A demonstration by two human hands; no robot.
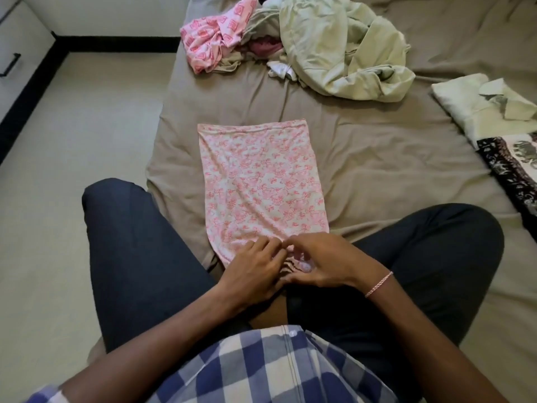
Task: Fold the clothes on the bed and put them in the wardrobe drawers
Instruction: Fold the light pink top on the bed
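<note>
Bed (pixel 377 158), covered with a creased taupe sheet; a person sits at its near corner, knees in dark trousers spread to either side. Item in hand: pink flowered garment (pixel 258 181), lying flat on the sheet between the knees, folded to a long rectangle, far edge straight, near end bunched under the hands. Left hand (pixel 252 269): fingers bent, pinching the near hem of the garment. Right hand (pixel 322 263): fingers curled, gripping the gathered cloth at the same hem, fingertips touching those of the left hand; a thin pink bracelet (pixel 378 284) on its wrist. Unfolded heap at the far end of the bed: pale green garment (pixel 334 45), large and crumpled; pink printed garment (pixel 215 39) to its left, touching it; a small white piece (pixel 282 69) at the heap's near edge. Right side of the bed, well apart from the heap: folded cream clothes (pixel 465 106), and just beside them, nearer the person, a black-and-white patterned cloth (pixel 511 170), partly cut off by the frame. Upper left, across the floor: white drawers (pixel 17 39) with a black handle.
</note>
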